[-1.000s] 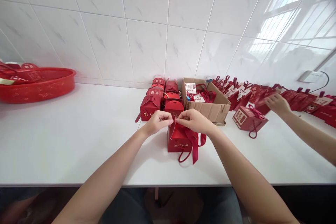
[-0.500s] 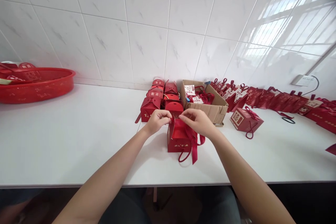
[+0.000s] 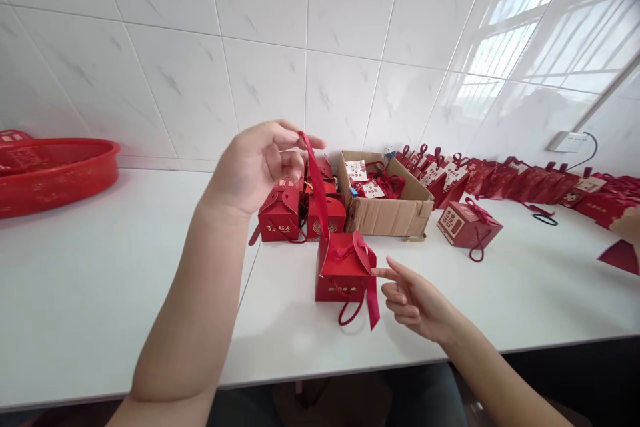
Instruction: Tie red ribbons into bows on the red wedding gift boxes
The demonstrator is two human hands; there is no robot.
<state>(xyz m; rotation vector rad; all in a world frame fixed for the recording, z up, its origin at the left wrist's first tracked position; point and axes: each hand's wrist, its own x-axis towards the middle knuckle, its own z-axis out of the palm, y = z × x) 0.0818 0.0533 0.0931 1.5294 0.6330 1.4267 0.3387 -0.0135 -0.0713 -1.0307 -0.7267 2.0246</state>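
A small red gift box point(image 3: 340, 285) stands on the white table in front of me, its flaps partly raised. My left hand point(image 3: 267, 163) is up above and left of it, pinching the end of a red ribbon point(image 3: 317, 187) that runs down taut into the box top. The ribbon's other end point(image 3: 373, 300) hangs over the box's right side. My right hand point(image 3: 413, 297) is beside the box with the index finger stretched out to its right flap; the other fingers are loosely curled and hold nothing. A red cord handle point(image 3: 351, 315) lies at the box's front.
Behind stand several red boxes point(image 3: 279, 217) and a cardboard carton point(image 3: 390, 217) of ribbons and tags. To the right are a tied red box point(image 3: 470, 227), a row of red boxes point(image 3: 535, 181), a black ring point(image 3: 545, 219) and another person's hand point(image 3: 627, 227). A red basin point(image 3: 60, 173) sits left.
My left hand has risen up and left, drawing the ribbon out straight. My right hand has moved down to the box's right side. Another person's hand has appeared at the right edge.
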